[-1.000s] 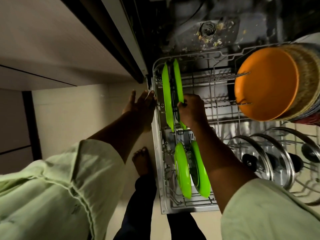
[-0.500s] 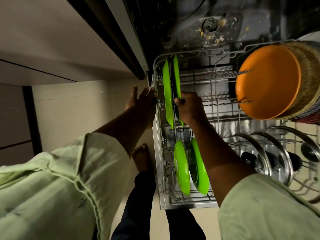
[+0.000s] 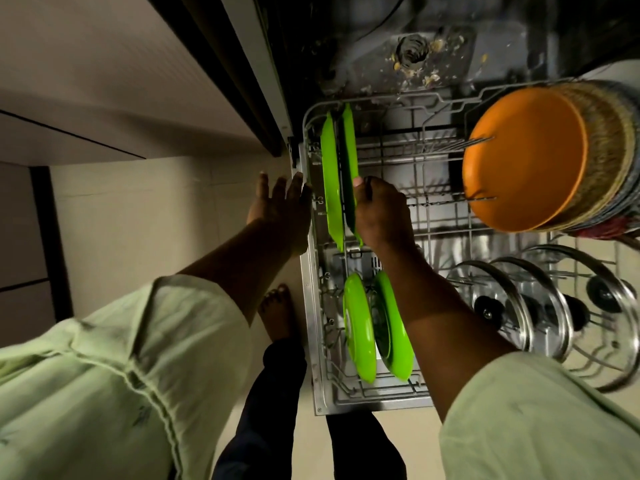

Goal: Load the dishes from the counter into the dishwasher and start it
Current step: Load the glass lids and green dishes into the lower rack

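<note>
The dishwasher's wire rack (image 3: 313,327) is pulled out below me. Two green plates stand on edge at its far left; my right hand (image 3: 379,213) grips the rim of the inner green plate (image 3: 349,147), beside the outer green plate (image 3: 330,181). My left hand (image 3: 282,206) rests with straight fingers against the rack's left rim. Two more green plates (image 3: 360,327) stand on edge nearer me. An orange plate (image 3: 523,157) fronts a stack of upright dishes at the right.
Steel pot lids (image 3: 512,303) with black knobs stand in the rack's right side. The dishwasher tub floor (image 3: 415,60) behind carries food scraps. A pale cabinet front (image 3: 104,81) is at the left, and my bare foot (image 3: 278,310) stands on the floor beside the rack.
My right hand has slid the inner green plate slightly farther back in the rack. My left hand stays against the rack's rim.
</note>
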{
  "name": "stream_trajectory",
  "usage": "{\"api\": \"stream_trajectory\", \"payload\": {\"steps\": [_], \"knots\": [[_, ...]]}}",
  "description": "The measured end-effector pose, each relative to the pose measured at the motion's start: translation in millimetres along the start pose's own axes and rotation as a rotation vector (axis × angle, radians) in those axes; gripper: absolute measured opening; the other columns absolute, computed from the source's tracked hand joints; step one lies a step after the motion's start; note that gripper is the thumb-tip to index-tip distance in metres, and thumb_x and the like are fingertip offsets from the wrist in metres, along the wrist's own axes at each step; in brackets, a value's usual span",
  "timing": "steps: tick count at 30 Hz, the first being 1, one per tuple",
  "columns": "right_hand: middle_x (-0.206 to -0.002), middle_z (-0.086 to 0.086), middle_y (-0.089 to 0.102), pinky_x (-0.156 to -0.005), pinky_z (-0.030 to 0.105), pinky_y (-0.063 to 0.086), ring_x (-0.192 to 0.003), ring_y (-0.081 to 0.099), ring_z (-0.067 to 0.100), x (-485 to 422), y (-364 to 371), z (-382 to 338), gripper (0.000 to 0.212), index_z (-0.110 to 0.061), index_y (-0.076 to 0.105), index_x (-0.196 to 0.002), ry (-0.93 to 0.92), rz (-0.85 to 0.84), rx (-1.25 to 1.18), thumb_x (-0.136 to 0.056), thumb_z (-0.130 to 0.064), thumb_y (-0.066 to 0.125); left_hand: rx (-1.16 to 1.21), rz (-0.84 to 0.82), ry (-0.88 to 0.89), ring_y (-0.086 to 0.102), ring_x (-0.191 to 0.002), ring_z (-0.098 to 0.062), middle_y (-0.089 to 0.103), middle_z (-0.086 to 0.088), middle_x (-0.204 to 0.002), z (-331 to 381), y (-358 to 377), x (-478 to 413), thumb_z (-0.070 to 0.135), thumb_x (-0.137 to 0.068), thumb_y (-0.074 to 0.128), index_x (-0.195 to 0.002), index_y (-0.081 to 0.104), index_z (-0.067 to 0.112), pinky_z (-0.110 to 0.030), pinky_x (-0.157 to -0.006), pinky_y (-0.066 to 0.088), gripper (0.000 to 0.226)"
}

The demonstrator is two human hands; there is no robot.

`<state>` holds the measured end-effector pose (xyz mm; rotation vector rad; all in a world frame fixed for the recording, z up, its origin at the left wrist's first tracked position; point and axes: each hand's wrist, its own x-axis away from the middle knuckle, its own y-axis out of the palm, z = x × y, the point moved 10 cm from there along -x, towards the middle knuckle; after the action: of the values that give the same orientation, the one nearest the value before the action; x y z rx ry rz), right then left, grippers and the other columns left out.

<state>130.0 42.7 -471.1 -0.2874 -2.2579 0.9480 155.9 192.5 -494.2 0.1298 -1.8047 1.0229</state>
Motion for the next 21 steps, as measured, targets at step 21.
{"api": "stream_trajectory", "payload": {"steps": [21], "knots": [[-0.142,0.021,0.048,-0.107,0.039,0.034,-0.134,0.04,0.035,166,-103,-69,0.047,-0.004,0.044,-0.14,-0.287,-0.005,0.389,-0.099,-0.026,0.049,0.413,0.173,-0.128,-0.01,-0.152,-0.033,-0.022,-0.008,-0.163,3,-66,209,0.032,-0.097,0.05,-0.159,0.008,0.022,-0.058,-0.12,-0.005,0.076]]}}
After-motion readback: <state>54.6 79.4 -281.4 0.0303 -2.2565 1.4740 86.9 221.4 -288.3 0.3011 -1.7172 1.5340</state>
